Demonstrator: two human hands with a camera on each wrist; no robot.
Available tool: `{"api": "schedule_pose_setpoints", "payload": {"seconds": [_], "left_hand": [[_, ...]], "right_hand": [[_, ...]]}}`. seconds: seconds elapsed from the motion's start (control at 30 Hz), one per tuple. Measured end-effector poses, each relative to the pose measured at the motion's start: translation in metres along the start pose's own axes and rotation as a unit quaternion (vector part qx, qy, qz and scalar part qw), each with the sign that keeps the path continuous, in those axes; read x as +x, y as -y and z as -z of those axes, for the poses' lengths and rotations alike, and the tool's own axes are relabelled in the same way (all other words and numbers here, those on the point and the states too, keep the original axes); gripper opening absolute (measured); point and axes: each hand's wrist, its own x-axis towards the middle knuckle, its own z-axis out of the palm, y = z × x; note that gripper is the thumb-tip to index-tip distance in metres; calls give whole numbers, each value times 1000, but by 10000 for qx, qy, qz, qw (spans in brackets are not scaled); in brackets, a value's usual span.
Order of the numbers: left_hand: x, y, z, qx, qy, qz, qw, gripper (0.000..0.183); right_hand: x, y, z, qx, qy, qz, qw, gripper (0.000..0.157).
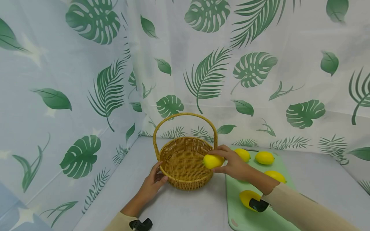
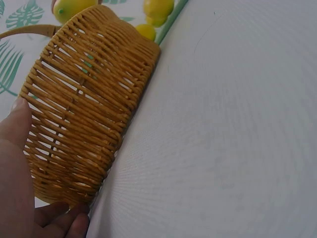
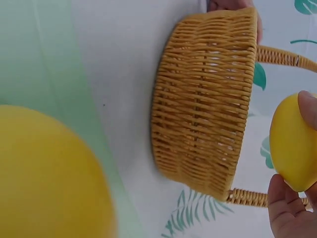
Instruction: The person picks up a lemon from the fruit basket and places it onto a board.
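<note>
A yellow lemon is pinched between the thumb and fingers of my right hand, at the right rim of a round wicker basket. In the right wrist view this lemon hangs just beyond the basket's rim. My left hand grips the basket's left side. The left wrist view has the left thumb at the rim and the curled fingers low against the woven wall. The basket stands upright with its arched handle raised, and its woven floor shows bare.
Right of the basket lies a light green cutting board. Several lemons rest on it, among them one at the back and one near the front, partly behind a black wrist camera. Leaf-printed curtains rise behind the white table.
</note>
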Motion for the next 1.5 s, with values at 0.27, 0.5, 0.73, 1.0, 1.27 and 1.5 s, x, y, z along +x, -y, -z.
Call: {"api": "schedule_pose_setpoints", "payload": {"seconds": [0.27, 0.5, 0.73, 1.0, 1.27, 1.5], "left_hand": [[0, 0, 1, 2, 5, -6, 10000, 67], [0, 0, 0, -38, -30, 10, 10000, 68], [-1, 0, 0, -35, -61, 41, 10000, 67], [8, 38, -8, 33, -190, -20, 9998, 69], [7, 34, -8, 67, -215, 62, 9997, 68], [1, 6, -4, -40, -140, 8, 9999, 68]], "right_hand": [[-17, -8, 7, -202, -191, -131, 9995, 55], [-31, -16, 13, -323, -387, -93, 9987, 54], [-44, -22, 20, -542, -470, -109, 9974, 53], [-64, -25, 28, -608, -619, -182, 9961, 55], [-85, -33, 32, -836, -901, -212, 9922, 54], [-101, -39, 36, -818, -898, -651, 9905, 55]]}}
